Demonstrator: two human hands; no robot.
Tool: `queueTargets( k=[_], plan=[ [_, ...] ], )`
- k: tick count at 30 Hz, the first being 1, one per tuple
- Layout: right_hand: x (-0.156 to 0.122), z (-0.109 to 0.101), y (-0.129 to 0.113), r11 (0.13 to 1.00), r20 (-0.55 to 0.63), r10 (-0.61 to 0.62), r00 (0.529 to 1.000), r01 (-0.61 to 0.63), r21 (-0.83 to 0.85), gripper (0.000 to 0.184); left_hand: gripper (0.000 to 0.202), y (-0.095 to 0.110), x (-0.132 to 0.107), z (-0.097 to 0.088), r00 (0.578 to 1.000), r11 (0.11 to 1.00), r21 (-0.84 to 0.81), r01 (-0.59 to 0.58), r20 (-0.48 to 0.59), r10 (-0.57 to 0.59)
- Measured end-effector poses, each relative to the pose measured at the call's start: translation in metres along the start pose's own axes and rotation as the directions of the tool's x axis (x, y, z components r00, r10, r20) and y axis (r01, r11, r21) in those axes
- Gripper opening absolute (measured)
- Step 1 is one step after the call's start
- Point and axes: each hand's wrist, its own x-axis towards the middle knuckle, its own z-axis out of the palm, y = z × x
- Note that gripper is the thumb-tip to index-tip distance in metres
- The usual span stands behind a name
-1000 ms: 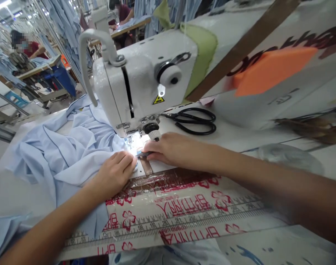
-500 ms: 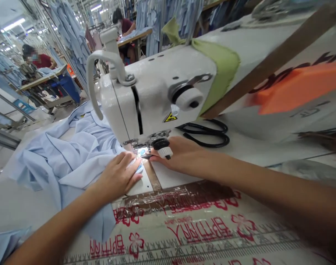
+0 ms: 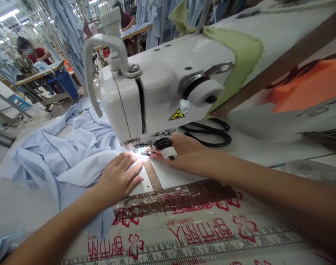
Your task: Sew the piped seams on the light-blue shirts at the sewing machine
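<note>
A white sewing machine (image 3: 156, 95) stands over the work, its lamp lighting the needle area. My left hand (image 3: 119, 175) lies on the machine bed and the edge of a light-blue cloth (image 3: 79, 147), fingers stretched out, fingertips beside the presser foot. Behind the foot, my right hand (image 3: 184, 152) reaches in from the right with thumb and fingers drawn together. A white knob (image 3: 168, 152) partly covers those fingers, so what they hold cannot be made out. A small patch of blue cloth (image 3: 141, 150) shows under the glare at the needle.
Black cable loops (image 3: 212, 134) lie behind my right wrist. Brown tape (image 3: 181, 195) and a printed ruler scale (image 3: 184, 252) run along the table front. Green cloth (image 3: 245, 55) is tied round the machine arm. Co-workers sit at other tables beyond, among hanging light-blue garments.
The blue cloth piece by my left fingertips now shows less, more of it being hidden at the foot. Both hands stay almost in place; the view has shifted slightly nearer the machine.
</note>
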Motion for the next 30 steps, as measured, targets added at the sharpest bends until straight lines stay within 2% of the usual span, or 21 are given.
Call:
queueTargets(
  k=[4, 10, 14, 21, 27, 30],
  plan=[
    [-0.003, -0.003, -0.003, 0.997, 0.078, 0.048, 0.996, -0.044, -0.056, 0.019, 0.035, -0.003, 0.000, 0.001, 1.000, 1.000, 0.017, -0.007, -0.008, 0.007],
    [-0.003, 0.002, -0.005, 0.999, 0.169, 0.002, 0.986, 0.007, -0.053, 0.020, 0.031, -0.004, -0.002, 0.001, 0.999, 0.999, -0.027, -0.029, -0.017, 0.028],
    [-0.003, 0.002, -0.006, 0.999, 0.157, 0.003, 0.988, 0.005, -0.054, 0.020, 0.031, -0.008, -0.001, 0.001, 1.000, 1.000, 0.002, -0.019, -0.005, 0.019],
    [-0.002, 0.005, -0.004, 0.996, 0.043, 0.057, 0.997, -0.053, -0.076, 0.019, 0.030, -0.012, 0.002, 0.002, 1.000, 0.998, 0.057, -0.027, -0.015, 0.028],
    [0.002, -0.003, -0.007, 0.998, 0.153, 0.042, 0.987, -0.035, -0.048, 0.018, 0.026, -0.013, 0.001, 0.003, 0.993, 0.999, 0.007, -0.039, -0.111, 0.039],
    [0.002, -0.006, -0.009, 0.999, 0.165, 0.045, 0.985, -0.039, -0.038, 0.014, 0.024, -0.013, 0.000, 0.003, 0.987, 0.999, -0.033, -0.037, -0.158, 0.031]
  ],
)
